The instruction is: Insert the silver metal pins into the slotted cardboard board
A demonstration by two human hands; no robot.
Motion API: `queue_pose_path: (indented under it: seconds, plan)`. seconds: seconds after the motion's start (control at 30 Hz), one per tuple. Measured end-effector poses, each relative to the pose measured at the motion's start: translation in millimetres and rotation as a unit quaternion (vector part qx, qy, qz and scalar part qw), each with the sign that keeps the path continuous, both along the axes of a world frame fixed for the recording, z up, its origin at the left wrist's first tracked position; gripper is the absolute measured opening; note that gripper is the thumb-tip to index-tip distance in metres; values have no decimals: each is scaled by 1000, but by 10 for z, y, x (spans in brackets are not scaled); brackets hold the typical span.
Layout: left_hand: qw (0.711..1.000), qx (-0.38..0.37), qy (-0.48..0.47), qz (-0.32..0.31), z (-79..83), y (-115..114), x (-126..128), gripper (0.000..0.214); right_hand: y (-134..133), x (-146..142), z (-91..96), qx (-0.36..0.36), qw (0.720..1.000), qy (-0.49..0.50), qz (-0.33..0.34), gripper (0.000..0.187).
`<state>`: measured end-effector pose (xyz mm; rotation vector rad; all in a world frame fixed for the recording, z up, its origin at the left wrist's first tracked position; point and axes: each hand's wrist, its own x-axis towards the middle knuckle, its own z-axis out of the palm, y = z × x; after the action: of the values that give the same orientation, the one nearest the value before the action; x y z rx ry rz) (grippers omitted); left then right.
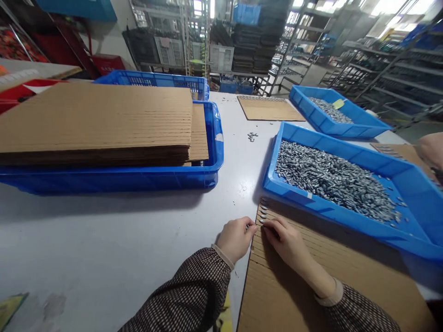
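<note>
A brown cardboard sheet with parallel slits lies in front of me. Several small, silver, oval metal pieces sit in a row in the slits at its upper left edge. My left hand is closed at that edge, with small shiny pieces partly showing between its fingers. Over the sheet, my right hand pinches at the edge beside the lowest piece in the row; its fingertips partly hide what they hold. Just beyond is a blue tray holding a heap of the same silver pieces.
At left, a stack of slit cardboard sheets rests on a blue crate. Loose pieces lie mid-table. Farther back are another cardboard sheet and a second blue tray. Another person's hand shows at right.
</note>
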<state>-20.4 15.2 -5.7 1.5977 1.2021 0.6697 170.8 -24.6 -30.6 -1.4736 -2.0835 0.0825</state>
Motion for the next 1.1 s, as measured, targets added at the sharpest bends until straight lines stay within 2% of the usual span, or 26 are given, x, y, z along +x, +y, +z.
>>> queue_pose_path:
  seconds: [0.17, 0.3, 0.37, 0.47, 0.53, 0.73, 1.1]
  plan:
    - [998, 47, 36, -19, -62, 8, 87, 11, 8, -3, -31, -10, 1000, 5, -2, 15]
    - [993, 60, 98, -40, -41, 8, 122, 13, -24, -17, -52, -12, 1000, 11, -14, 14]
    - [980, 72, 174, -70, 2, 14, 139, 15, -38, -27, -52, -10, 1000, 12, -20, 13]
    - [944, 96, 294, -119, 70, 32, 176, 18, -47, -38, -39, -12, 1000, 16, -18, 12]
    - [930, 107, 326, -131, 94, 48, 203, 19, -45, -40, -27, -10, 1000, 21, -13, 11]
    - [923, 126, 337, -137, 83, 79, 233, 19, -38, -41, -24, 9, 999, 28, -15, 10]
    - [920, 146, 331, -149, 53, 68, 206, 17, -43, -50, -70, -12, 999, 26, -23, 11]
